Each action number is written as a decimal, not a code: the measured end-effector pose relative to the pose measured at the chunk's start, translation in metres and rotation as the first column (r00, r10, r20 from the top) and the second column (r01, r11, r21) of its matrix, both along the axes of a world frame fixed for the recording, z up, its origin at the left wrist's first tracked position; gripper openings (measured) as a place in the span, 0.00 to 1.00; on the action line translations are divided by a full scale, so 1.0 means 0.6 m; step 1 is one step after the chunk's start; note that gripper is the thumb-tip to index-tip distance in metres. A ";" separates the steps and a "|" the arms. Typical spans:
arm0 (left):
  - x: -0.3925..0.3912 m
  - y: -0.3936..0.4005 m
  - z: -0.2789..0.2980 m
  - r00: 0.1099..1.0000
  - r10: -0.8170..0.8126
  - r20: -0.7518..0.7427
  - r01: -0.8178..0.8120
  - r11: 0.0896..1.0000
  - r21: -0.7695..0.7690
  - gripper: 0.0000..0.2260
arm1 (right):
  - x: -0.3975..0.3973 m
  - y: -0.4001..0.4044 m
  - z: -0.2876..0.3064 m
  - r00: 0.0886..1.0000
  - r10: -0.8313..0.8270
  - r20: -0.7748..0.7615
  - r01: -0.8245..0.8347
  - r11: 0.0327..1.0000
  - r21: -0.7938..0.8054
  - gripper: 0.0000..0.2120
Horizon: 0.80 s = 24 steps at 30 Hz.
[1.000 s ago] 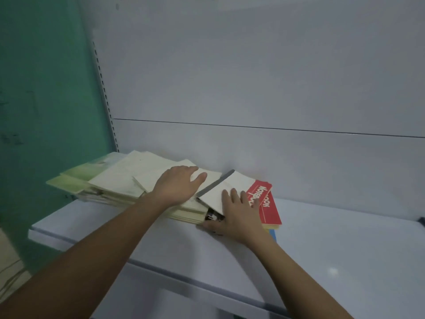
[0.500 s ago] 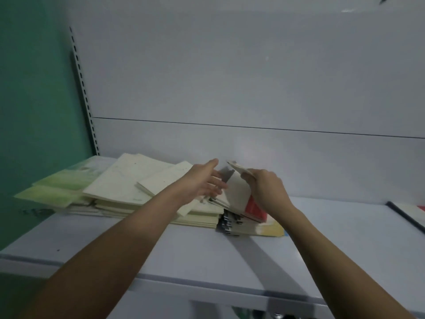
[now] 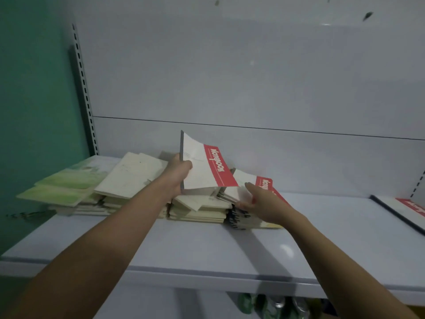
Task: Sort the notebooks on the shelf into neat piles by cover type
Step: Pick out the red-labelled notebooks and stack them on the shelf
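- Left hand [image 3: 178,174] has a red-and-white notebook [image 3: 204,168] up in the air, lifted clear above the piles and tilted, its grey spine edge pointing up; the grip is pinched on its lower left corner, thumb across the white cover.
- Right hand [image 3: 258,200] is down at the right-hand pile, fingers spread and reaching along the edge of a second red-and-white notebook [image 3: 249,185] that lies on top; whether the thumb is under it, I can't tell.
- Below that one, a stack of spiral-bound notebooks [image 3: 243,218], dark coils facing the shelf's front edge.
- Just left of it, touching, the cream-covered pile [image 3: 200,208], loosely fanned.
- Further toward the shelf's left end, more cream notebooks [image 3: 131,174] spread out wide and untidy.
- At the far left end, the green-covered notebooks [image 3: 62,187] overhang the shelf's left edge.
- Well apart at the right end of the shelf [image 3: 207,249], another red-and-white notebook with a dark edge [image 3: 407,209] lies flat, cut off by the frame.
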<state>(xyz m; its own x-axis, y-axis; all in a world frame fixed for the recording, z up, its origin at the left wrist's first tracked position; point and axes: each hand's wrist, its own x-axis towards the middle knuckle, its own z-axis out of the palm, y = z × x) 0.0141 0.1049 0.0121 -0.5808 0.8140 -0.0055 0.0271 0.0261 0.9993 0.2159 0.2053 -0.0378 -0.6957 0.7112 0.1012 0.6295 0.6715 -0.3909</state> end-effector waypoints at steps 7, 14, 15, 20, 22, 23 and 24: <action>-0.023 -0.013 0.000 0.997 0.044 -0.065 -0.046 0.999 -0.025 0.18 | -0.030 -0.001 -0.045 0.989 -0.083 0.126 0.013 0.877 0.481 0.06; -0.037 -0.036 -0.005 0.998 0.058 -0.014 -0.058 0.998 -0.032 0.18 | -0.010 -0.002 -0.045 0.988 -0.104 -0.115 0.138 0.926 0.351 0.12; -0.037 -0.038 -0.006 0.999 0.054 -0.001 -0.054 0.998 -0.041 0.19 | -0.008 0.000 -0.036 0.986 -0.110 -0.125 0.145 0.935 0.323 0.12; -0.023 -0.043 -0.012 0.997 0.013 0.080 -0.010 0.999 -0.042 0.19 | -0.012 -0.024 0.017 0.873 -0.102 -0.477 0.326 0.849 0.415 0.12; -0.007 -0.040 -0.014 0.990 -0.002 0.142 0.005 1.000 -0.019 0.17 | -0.027 -0.055 0.029 0.912 -0.016 -0.410 0.239 0.833 0.499 0.09; 0.003 -0.038 -0.014 0.982 -0.014 0.189 0.014 1.000 0.001 0.15 | -0.035 -0.070 0.031 0.944 0.008 -0.329 0.181 0.822 0.541 0.09; 0.012 -0.036 -0.012 0.969 -0.032 0.245 0.029 0.999 0.015 0.12 | -0.044 -0.085 0.033 0.969 0.035 -0.245 0.117 0.808 0.578 0.11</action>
